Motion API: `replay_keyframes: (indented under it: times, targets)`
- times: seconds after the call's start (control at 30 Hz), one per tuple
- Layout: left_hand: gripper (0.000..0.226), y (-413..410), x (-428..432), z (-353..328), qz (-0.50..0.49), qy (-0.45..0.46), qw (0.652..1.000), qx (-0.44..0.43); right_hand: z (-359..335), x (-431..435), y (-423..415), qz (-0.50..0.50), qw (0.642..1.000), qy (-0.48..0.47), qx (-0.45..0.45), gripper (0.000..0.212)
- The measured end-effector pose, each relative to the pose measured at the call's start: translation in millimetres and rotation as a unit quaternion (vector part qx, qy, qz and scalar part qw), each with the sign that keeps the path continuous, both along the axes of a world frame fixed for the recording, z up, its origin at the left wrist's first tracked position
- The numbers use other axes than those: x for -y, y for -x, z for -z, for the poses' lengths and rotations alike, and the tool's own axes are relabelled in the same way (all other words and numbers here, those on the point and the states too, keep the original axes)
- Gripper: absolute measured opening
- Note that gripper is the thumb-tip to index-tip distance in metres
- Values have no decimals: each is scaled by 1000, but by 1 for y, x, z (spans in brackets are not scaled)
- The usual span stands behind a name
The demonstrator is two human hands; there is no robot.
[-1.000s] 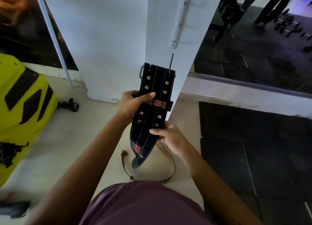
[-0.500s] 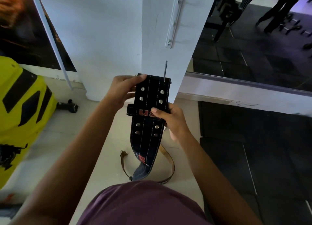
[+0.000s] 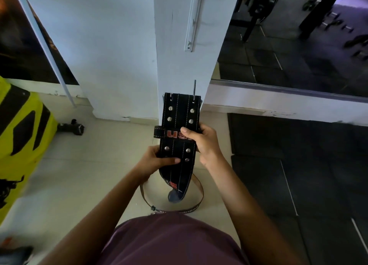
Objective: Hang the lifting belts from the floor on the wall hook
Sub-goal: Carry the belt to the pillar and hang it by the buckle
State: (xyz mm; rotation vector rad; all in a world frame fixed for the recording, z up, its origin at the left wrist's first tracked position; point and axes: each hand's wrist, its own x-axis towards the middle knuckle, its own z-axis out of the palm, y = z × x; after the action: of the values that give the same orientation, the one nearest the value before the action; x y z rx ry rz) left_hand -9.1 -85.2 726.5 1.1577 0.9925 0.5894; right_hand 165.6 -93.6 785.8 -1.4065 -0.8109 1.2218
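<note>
I hold a black leather lifting belt (image 3: 180,115) upright in front of the white pillar (image 3: 175,46); it has metal rivets and red letters. My left hand (image 3: 157,161) grips its lower part, thumb across the front. My right hand (image 3: 201,141) clasps the right edge at the letter band. The buckle prong (image 3: 194,88) sticks up from the belt's top edge. A white hook rail (image 3: 192,26) is fixed on the pillar above. A thin brown belt (image 3: 197,203) lies curled on the floor under the black one.
A yellow and black object (image 3: 22,129) stands at the left, a small dark dumbbell (image 3: 72,126) beside it on the tiles. Dark rubber mats (image 3: 298,175) cover the floor at the right, and a mirror (image 3: 288,36) behind shows gym gear.
My left hand has slid from the belt's top left corner down to its lower part. My right hand stays at the letter band. The belt remains upright at the pillar.
</note>
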Motion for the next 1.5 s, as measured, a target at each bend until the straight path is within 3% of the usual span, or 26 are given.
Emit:
replay_keyframes:
  times: [0.07, 0.17, 0.3, 0.5, 0.67, 0.77, 0.87, 1.03, 1.2, 1.5]
  targets:
    - [37, -3, -14, -14, -33, 0, 999, 27, 1, 2, 2, 2, 1000, 8, -5, 16]
    - [59, -4, -45, -44, -71, -1, 995, 74, 1, 4, 2, -1, 1000, 19, -13, 17]
    - [36, -7, -83, -78, -98, -17, 993, 61, 1, 11, 6, -24, 999, 19, -32, 26]
    - [42, -14, -69, -59, 2, -6, 999, 38, -4, 8, 0, 29, 999, 8, -31, 22]
    - [30, -3, -15, -9, 71, 13, 997, -9, -14, 2, -14, 33, 999, -4, -13, 20]
    - [48, -4, -12, -13, 57, 21, 998, 26, -10, 6, -13, 19, 1000, 7, -5, 21]
    - [51, -11, -32, -40, 7, 34, 996, 83, -2, 12, -5, -6, 1000, 23, 1, 22]
    - [36, -29, -57, -88, -171, 11, 985, 35, -5, 7, 11, -21, 999, 21, -12, 23]
    - [26, -49, -47, -86, -206, -45, 976, 60, -23, -16, 14, 68, 997, 24, 11, 43]
    - [21, -72, -89, -133, -239, -99, 962, 89, -82, -71, 2, 130, 989, -68, 35, 17]
